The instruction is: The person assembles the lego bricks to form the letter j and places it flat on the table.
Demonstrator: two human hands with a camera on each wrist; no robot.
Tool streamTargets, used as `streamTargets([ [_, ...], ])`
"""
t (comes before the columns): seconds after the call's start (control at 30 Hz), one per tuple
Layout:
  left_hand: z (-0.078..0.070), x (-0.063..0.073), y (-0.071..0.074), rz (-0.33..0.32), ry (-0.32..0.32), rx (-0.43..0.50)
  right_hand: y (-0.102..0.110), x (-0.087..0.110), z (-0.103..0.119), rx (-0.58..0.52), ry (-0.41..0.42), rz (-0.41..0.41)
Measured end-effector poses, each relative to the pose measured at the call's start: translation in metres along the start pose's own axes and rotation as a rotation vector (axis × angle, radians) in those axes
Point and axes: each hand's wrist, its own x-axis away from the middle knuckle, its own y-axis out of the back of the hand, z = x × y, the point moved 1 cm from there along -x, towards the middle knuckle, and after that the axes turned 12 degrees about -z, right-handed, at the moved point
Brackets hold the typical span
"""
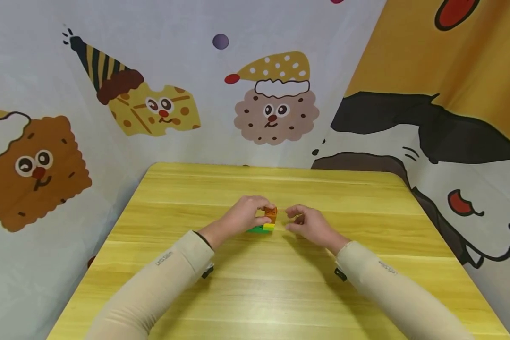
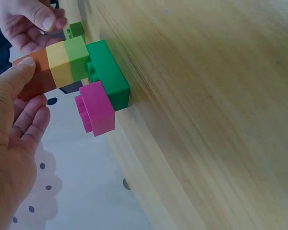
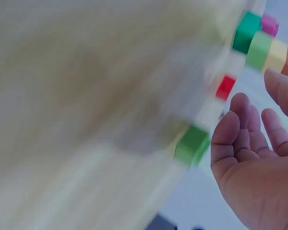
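1. Two pale sleeves (image 1: 153, 283) nearest, angled inward over the wooden table (image 1: 276, 293); best kept low and off the work.
2. Left hand (image 1: 243, 216): thumb and fingers pinch the orange block (image 2: 44, 74) topping a small stack (image 1: 272, 217). Step looks like seating or steadying that block; I'd push straight down, no twist.
3. Right hand (image 1: 313, 226): just right of the stack, fingers loosely bent, thumb apart, holding nothing. Handy spot for bracing the lower blocks (judgement call) if the column rocks.
4. The column: orange over yellow block (image 2: 60, 64) over light green block (image 2: 78, 58), on one end of a longer dark green block (image 2: 113, 76). Weight sits off-center, so probably tippy; press above the column's middle and pin the base.
5. Pink block (image 2: 98, 109) sits close against the dark green one; can't tell if joined. Keep left fingertips from knocking it.
6. Loose green block (image 3: 192, 146) and red block (image 3: 225, 88), apart from the stack, blurry in the right wrist view. Watch the knuckles around them.
7. Farthest: cartoon-print cloth (image 1: 187, 38) past the table's back edge. Backdrop only, ignore.
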Motion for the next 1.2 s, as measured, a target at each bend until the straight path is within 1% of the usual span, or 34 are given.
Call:
streamTargets([
  [0.03,0.0,0.0,0.0,0.0,0.01,-0.003,0.007,0.0,-0.004,0.032,0.023,-0.008],
  [0.13,-0.001,-0.001,0.001,0.012,0.05,-0.02,0.026,0.0,-0.016,0.113,0.042,-0.042],
  [0.23,-0.002,-0.001,0.002,0.024,0.09,-0.032,0.042,-0.002,-0.027,0.17,0.037,-0.071],
  [0.37,-0.001,-0.001,0.003,0.027,0.124,-0.022,0.053,-0.007,-0.039,0.195,0.009,-0.097],
  [0.47,0.001,-0.001,0.003,0.026,0.142,0.007,0.055,-0.012,-0.044,0.185,-0.016,-0.101],
  [0.57,0.004,0.0,0.002,0.019,0.158,0.046,0.053,-0.015,-0.047,0.177,-0.025,-0.091],
  [0.77,0.006,0.001,0.0,0.007,0.182,0.1,0.047,-0.019,-0.048,0.168,-0.018,-0.085],
  [1.0,0.006,0.001,-0.002,0.008,0.2,0.105,0.042,-0.023,-0.048,0.166,-0.032,-0.085],
  [1.2,0.006,0.002,-0.001,0.004,0.198,0.108,0.038,-0.024,-0.048,0.155,-0.052,-0.076],
])
